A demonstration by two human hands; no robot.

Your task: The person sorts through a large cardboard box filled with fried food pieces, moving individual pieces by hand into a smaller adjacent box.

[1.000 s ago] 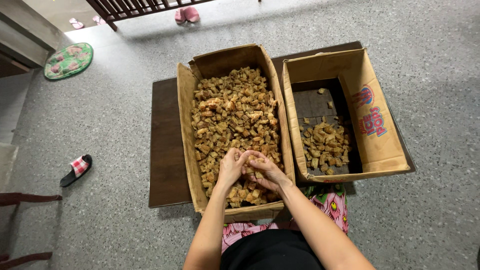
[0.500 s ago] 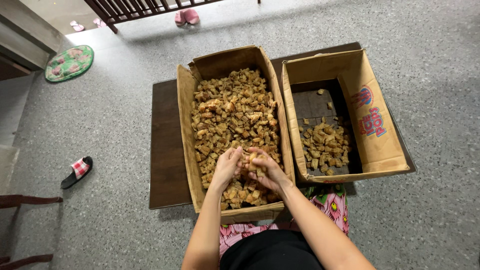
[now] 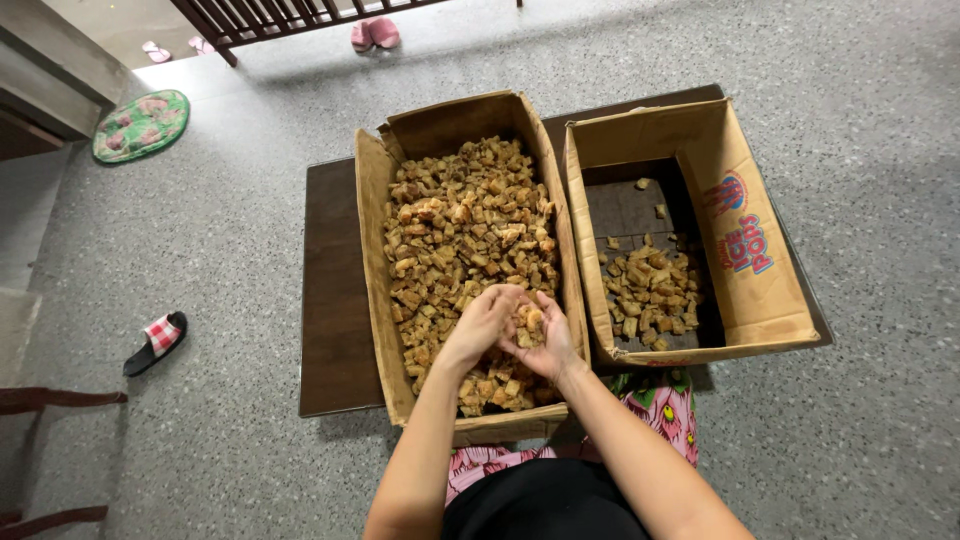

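Two open cardboard boxes stand side by side on a low dark wooden table. The left box is heaped with small golden-brown crunchy pieces. The right box holds only a thin scatter of the same pieces near its front. My left hand and my right hand meet over the near end of the left box, cupped together around a few brown pieces.
A speckled grey floor surrounds the table. A red-checked slipper lies at the left, a round green mat at the far left, pink slippers by a dark railing at the top. Dark wooden furniture legs show at the lower left.
My hands stay over the near end of the left box; the fingers have shifted slightly around the pieces. The boxes have not moved.
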